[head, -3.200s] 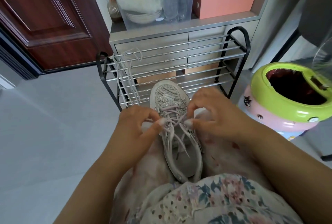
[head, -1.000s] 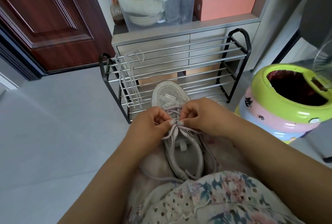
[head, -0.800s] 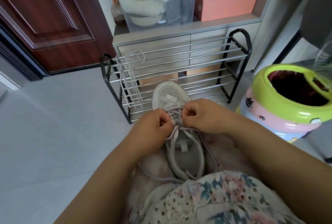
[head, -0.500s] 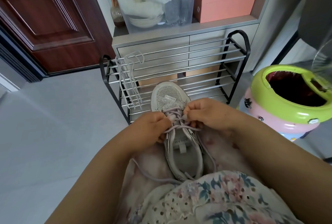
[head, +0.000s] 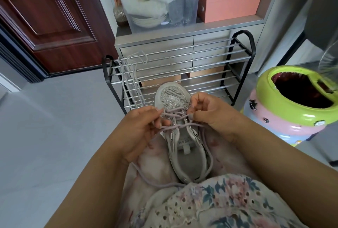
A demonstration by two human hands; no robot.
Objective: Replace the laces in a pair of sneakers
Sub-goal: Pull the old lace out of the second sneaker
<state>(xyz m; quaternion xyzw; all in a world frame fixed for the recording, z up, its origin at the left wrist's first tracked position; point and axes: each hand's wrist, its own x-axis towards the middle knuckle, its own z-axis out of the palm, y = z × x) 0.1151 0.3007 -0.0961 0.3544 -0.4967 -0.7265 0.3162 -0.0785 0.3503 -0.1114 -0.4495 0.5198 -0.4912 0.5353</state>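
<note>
The sneaker (head: 180, 136) lies on the lap, toe pointing far; the left hand (head: 140, 127) and right hand (head: 210, 114) each pinch the lilac lace (head: 175, 126) crossing sideways between them.

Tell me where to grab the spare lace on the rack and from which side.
Take the spare lace at its top loop, where it drapes over the rack's upper bars, coming from above and the front. The strands hang loose down the left end, so lifting at the loop frees it without snagging the bars, I'd judge.
</note>
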